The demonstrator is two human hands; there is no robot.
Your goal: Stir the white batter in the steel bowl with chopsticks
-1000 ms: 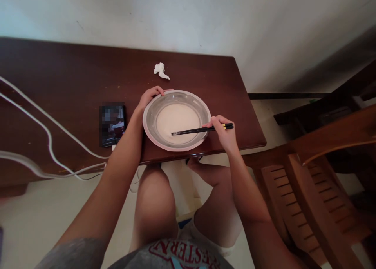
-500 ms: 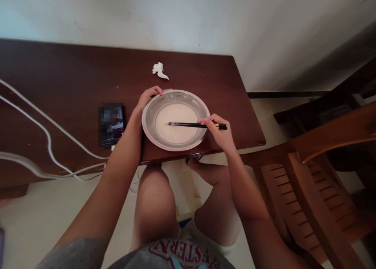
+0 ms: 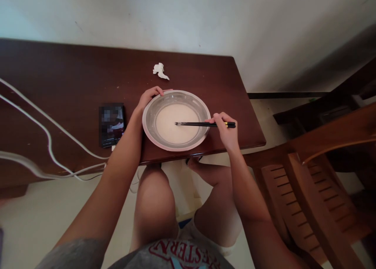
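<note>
Chopsticks [image 3: 199, 124] in right hand [image 3: 226, 131] — left hand [image 3: 148, 97] on bowl [image 3: 147, 129].

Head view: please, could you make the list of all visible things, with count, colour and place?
Basin: one, silver, table's near edge
Liquid: one pool, off-white, in basin
Chopsticks: two, black-gold, right hand
Crumpled tissue: one, white, beyond basin
Screen device: one, black, left
Cables: several, white, left
Table: one, dark brown, centre
Chair: at least one, brown, right
Wall: one, pale, behind
Floor: one, pale, below
Left hand: one, bare, basin rim
Right hand: one, bare, basin's right
Legs: two, bare, below
Shirt: one, grey, bottom
</note>
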